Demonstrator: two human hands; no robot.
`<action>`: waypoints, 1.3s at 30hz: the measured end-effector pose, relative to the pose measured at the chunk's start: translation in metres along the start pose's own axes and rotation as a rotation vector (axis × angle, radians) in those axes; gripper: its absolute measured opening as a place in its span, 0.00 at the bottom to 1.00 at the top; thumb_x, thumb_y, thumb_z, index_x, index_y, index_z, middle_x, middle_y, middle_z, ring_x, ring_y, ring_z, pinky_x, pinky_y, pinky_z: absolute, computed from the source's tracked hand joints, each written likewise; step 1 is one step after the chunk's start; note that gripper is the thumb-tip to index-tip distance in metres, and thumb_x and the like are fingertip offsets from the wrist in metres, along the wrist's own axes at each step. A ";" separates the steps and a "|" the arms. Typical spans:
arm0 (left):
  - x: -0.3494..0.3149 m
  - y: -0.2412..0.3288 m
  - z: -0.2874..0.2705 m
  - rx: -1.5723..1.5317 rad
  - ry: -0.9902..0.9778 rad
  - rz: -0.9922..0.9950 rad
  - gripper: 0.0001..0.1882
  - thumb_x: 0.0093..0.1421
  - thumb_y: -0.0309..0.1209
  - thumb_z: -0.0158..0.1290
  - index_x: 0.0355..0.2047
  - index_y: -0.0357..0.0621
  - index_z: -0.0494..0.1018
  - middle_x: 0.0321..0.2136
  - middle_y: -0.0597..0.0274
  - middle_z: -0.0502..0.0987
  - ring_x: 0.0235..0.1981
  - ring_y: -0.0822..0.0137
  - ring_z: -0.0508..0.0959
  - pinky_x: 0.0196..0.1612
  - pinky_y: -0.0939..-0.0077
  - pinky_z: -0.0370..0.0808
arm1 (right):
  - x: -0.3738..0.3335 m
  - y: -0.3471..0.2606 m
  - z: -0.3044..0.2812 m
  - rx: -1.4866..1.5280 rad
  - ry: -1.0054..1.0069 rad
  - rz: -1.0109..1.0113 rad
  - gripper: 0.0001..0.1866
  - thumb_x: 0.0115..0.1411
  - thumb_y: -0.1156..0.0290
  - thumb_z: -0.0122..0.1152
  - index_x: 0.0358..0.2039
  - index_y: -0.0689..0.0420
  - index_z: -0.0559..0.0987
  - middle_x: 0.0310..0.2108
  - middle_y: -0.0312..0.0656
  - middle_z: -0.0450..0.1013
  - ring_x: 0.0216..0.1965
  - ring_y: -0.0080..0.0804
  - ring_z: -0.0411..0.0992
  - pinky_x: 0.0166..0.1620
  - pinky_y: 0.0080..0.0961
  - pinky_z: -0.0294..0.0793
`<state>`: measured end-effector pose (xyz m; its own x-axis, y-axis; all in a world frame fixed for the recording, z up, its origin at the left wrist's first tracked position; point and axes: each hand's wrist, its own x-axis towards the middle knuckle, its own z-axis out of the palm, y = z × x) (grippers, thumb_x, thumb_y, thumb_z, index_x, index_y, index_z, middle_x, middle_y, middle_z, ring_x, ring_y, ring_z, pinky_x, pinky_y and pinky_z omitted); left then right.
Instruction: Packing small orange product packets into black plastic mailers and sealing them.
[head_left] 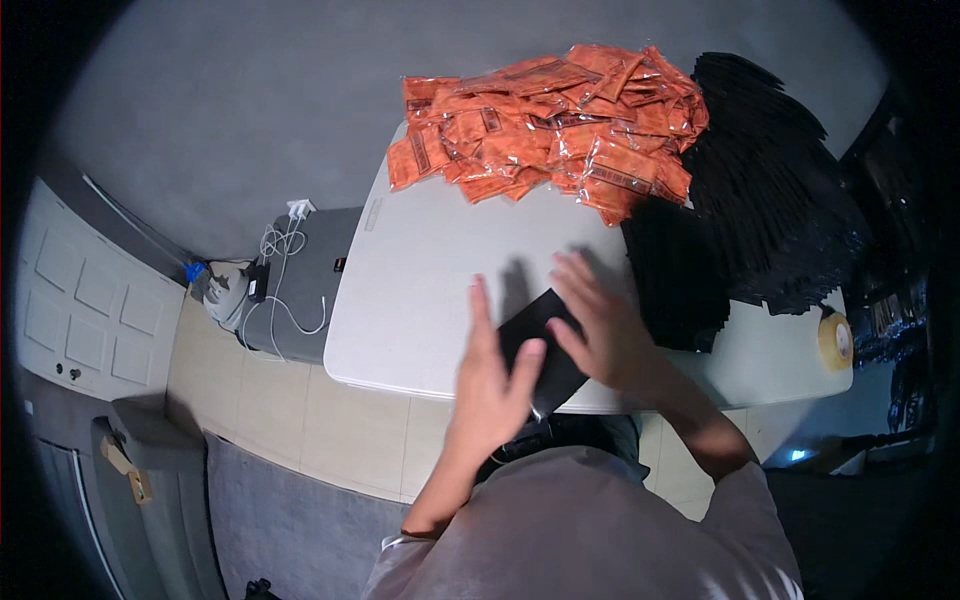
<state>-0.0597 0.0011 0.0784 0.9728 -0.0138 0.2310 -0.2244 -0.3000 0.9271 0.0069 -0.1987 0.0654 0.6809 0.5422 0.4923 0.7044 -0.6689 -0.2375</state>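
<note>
A flat, folded black piece (540, 345), of fabric or a pouch, lies between my hands at the near edge of the white table. At its left side is my left hand (490, 375), fingers stretched out and thumb apart, the thumb over the black surface. My right hand (600, 325) reaches across its upper right side, fingers straight and slightly blurred, thumb resting over or just above it. Both hands look open and flank the piece; how firmly they press on it cannot be seen. A small shiny bit shows at its lower corner.
Orange packets in clear wrap (540, 130) heap at the table's far side. Stacks of folded black pieces (765, 190) fan out on the right, beside a shorter black stack (680, 280). A tape roll (835, 340) sits at the right edge. White cables (285, 245) lie on a grey bench.
</note>
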 end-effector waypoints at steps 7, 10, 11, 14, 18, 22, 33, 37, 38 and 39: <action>0.019 -0.031 0.100 0.513 0.036 0.210 0.49 0.63 0.42 0.61 0.72 0.21 0.52 0.71 0.21 0.55 0.72 0.20 0.52 0.73 0.26 0.44 | -0.034 0.042 0.106 -0.122 -0.422 -0.187 0.40 0.75 0.52 0.42 0.80 0.56 0.45 0.81 0.47 0.42 0.81 0.49 0.38 0.80 0.53 0.34; 0.015 -0.045 0.094 0.661 0.021 0.147 0.51 0.60 0.49 0.62 0.72 0.24 0.55 0.73 0.22 0.50 0.74 0.20 0.47 0.73 0.26 0.43 | -0.048 0.042 0.090 -0.150 -0.396 -0.098 0.40 0.75 0.52 0.42 0.80 0.56 0.47 0.80 0.48 0.44 0.81 0.50 0.40 0.80 0.53 0.36; 0.015 -0.047 0.091 0.618 0.026 0.122 0.51 0.61 0.47 0.62 0.72 0.24 0.55 0.73 0.23 0.51 0.75 0.20 0.47 0.73 0.26 0.45 | -0.037 0.036 0.094 -0.160 -0.385 -0.061 0.39 0.75 0.52 0.43 0.79 0.57 0.48 0.80 0.49 0.45 0.81 0.50 0.41 0.80 0.54 0.37; 0.012 -0.044 0.079 0.573 0.000 0.071 0.50 0.61 0.46 0.63 0.73 0.26 0.55 0.74 0.23 0.50 0.75 0.19 0.44 0.73 0.27 0.49 | -0.041 0.019 0.089 -0.180 -0.352 0.038 0.39 0.74 0.53 0.44 0.79 0.57 0.50 0.80 0.50 0.46 0.80 0.51 0.43 0.79 0.55 0.38; 0.021 -0.050 0.054 0.479 -0.137 0.164 0.49 0.61 0.45 0.63 0.74 0.30 0.56 0.74 0.26 0.51 0.75 0.21 0.46 0.74 0.32 0.49 | -0.041 -0.020 0.084 -0.229 -0.292 0.157 0.38 0.74 0.54 0.45 0.78 0.58 0.53 0.79 0.52 0.49 0.80 0.51 0.46 0.79 0.56 0.41; 0.038 -0.059 0.032 0.405 -0.378 0.310 0.46 0.65 0.48 0.59 0.74 0.30 0.56 0.75 0.30 0.52 0.77 0.33 0.50 0.77 0.42 0.51 | -0.025 -0.041 0.079 -0.278 -0.235 0.256 0.38 0.73 0.54 0.46 0.78 0.59 0.55 0.78 0.53 0.51 0.79 0.52 0.47 0.78 0.57 0.42; 0.017 -0.068 0.024 0.671 -0.235 0.116 0.54 0.69 0.67 0.43 0.73 0.25 0.55 0.75 0.31 0.53 0.78 0.41 0.53 0.76 0.42 0.51 | -0.024 -0.048 0.078 -0.075 -0.135 0.342 0.41 0.70 0.56 0.54 0.75 0.68 0.58 0.77 0.60 0.52 0.79 0.55 0.48 0.76 0.61 0.47; 0.015 -0.073 -0.001 0.693 -0.243 0.154 0.51 0.70 0.67 0.40 0.76 0.33 0.54 0.77 0.40 0.53 0.78 0.43 0.52 0.76 0.39 0.50 | -0.020 -0.043 0.064 -0.024 -0.180 0.339 0.42 0.66 0.58 0.61 0.73 0.69 0.59 0.76 0.61 0.52 0.78 0.57 0.50 0.76 0.56 0.50; 0.014 -0.075 -0.009 0.769 -0.249 0.158 0.50 0.71 0.66 0.40 0.76 0.36 0.54 0.77 0.43 0.53 0.78 0.43 0.52 0.76 0.38 0.49 | -0.020 -0.041 0.062 -0.008 -0.204 0.316 0.43 0.65 0.59 0.63 0.73 0.69 0.59 0.76 0.61 0.52 0.78 0.58 0.50 0.76 0.54 0.51; 0.014 -0.078 -0.014 0.803 -0.257 0.175 0.46 0.72 0.64 0.38 0.77 0.40 0.55 0.77 0.44 0.53 0.78 0.42 0.52 0.75 0.36 0.50 | -0.020 -0.040 0.060 0.010 -0.189 0.304 0.43 0.66 0.56 0.63 0.72 0.69 0.60 0.76 0.61 0.52 0.77 0.59 0.50 0.75 0.55 0.52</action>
<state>-0.0295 0.0377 0.0133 0.9324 -0.3093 0.1870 -0.3586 -0.8561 0.3721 -0.0228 -0.1520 0.0147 0.8839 0.4047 0.2343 0.4655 -0.8094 -0.3581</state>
